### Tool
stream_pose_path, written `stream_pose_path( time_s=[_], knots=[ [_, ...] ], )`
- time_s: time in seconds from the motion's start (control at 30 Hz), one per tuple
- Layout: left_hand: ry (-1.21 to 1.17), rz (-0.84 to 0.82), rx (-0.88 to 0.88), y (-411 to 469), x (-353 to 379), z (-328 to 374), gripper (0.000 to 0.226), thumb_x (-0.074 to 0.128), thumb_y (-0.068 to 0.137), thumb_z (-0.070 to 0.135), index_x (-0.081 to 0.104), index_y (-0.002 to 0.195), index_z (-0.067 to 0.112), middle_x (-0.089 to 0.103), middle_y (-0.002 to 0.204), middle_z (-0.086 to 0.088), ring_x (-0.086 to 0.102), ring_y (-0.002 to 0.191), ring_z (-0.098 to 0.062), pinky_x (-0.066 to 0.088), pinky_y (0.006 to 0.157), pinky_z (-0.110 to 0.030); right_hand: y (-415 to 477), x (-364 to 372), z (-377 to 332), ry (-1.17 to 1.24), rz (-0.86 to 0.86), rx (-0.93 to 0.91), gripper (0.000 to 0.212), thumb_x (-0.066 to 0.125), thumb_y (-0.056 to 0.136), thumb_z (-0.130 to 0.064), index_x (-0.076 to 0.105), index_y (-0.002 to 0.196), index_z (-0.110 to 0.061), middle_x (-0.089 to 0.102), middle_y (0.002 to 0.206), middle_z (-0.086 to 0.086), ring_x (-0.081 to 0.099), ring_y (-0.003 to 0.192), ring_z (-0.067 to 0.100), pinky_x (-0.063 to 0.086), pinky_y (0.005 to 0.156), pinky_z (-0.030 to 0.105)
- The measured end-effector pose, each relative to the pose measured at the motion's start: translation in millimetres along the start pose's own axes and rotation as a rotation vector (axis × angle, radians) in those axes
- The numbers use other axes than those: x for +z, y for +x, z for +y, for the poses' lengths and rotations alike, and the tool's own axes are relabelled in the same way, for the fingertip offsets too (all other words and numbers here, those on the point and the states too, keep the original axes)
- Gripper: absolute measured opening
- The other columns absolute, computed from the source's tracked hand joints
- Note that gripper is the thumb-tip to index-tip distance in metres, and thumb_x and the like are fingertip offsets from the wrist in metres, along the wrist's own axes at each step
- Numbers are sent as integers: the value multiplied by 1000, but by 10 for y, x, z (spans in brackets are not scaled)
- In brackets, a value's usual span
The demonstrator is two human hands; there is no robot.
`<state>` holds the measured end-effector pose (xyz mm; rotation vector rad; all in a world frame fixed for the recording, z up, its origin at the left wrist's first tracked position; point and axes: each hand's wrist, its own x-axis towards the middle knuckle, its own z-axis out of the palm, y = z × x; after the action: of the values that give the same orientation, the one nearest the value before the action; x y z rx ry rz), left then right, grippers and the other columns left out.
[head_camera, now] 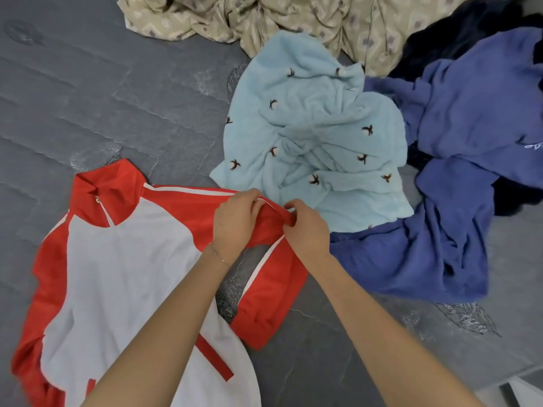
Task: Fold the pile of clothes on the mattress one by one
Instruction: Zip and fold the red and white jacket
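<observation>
A: What takes up the most room?

B: The grey quilted mattress [88,98], which lies under everything.

A: And on it?

B: A red-and-white zip jacket [117,274] is spread flat at the near left, front up, with its collar pointing away from the person. To the right a crumpled periwinkle garment [455,215] sprawls from the far right edge down to just beside the jacket. Further back, between the two, lies a rumpled light-blue fleece piece [317,136] dotted with small dark birds, and its near edge overlaps the periwinkle cloth. A bunched beige patterned fabric [264,16] runs along the top. In the top right corner there is something dark navy [470,33], partly under the periwinkle one.

A: Where are the hands?

B: Both are on the jacket's sleeve [273,283], the one toward the right of the view. The sleeve is bent, and its lower part runs back toward the person with the cuff resting on the mattress. The left hand [235,221] grips the bend, fingers curled over the red cloth. The right hand [305,230], just beside it, pinches the same fold between thumb and curled fingers.

A: Anything smaller?

B: A thin bracelet [217,255] on the left wrist, and a small gold zip pull [97,199] at the collar.
</observation>
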<state>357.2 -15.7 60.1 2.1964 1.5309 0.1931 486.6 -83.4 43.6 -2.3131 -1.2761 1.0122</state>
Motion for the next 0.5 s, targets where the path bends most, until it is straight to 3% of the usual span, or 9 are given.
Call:
stream_pose_path(
  time_s=[0.1, 0.23, 0.37, 0.43, 0.5],
  knots=[
    [-12, 23, -41, 57, 5, 51, 22, 45, 101, 26, 60, 98, 10, 65, 94, -8, 60, 89, -31, 42, 70, -41, 19, -112, 128, -18, -9, 68, 44, 52, 81, -1, 55, 122, -18, 66, 106, 3, 61, 97, 23, 45, 78, 34],
    [-69, 25, -118, 196, 61, 84, 21, 46, 101, 22, 59, 95, 6, 65, 93, -13, 59, 90, -35, 38, 70, -41, 12, -355, 327, 145, -3, 121, 46, 55, 76, 6, 58, 117, -16, 59, 93, -2, 57, 85, 17, 43, 70, 27],
    [-368, 51, -256, 289, 177, 177, 13, 52, 96, 8, 62, 102, 1, 68, 94, -17, 62, 93, -35, 44, 79, -38, 53, -690, 459, 434, -78, 147, 40, 58, 79, 6, 59, 112, -16, 59, 92, 0, 56, 77, 12, 45, 63, 16],
    [-486, 4, -242, 279, 218, 247, 33, 58, 90, -4, 56, 122, -2, 64, 110, -20, 61, 104, -33, 44, 91, -31, 66, -851, 507, 592, -165, 186, 38, 59, 82, 3, 58, 114, -18, 60, 93, 4, 58, 75, 12, 48, 65, 17],
    [-427, -124, -101, 237, 304, 338, 58, 66, 83, -5, 47, 138, 3, 53, 130, -18, 51, 121, -28, 37, 105, -28, 69, -940, 534, 668, -214, 213, 37, 58, 84, 2, 58, 116, -18, 64, 97, 11, 62, 79, 20, 52, 74, 30]
  ],
)
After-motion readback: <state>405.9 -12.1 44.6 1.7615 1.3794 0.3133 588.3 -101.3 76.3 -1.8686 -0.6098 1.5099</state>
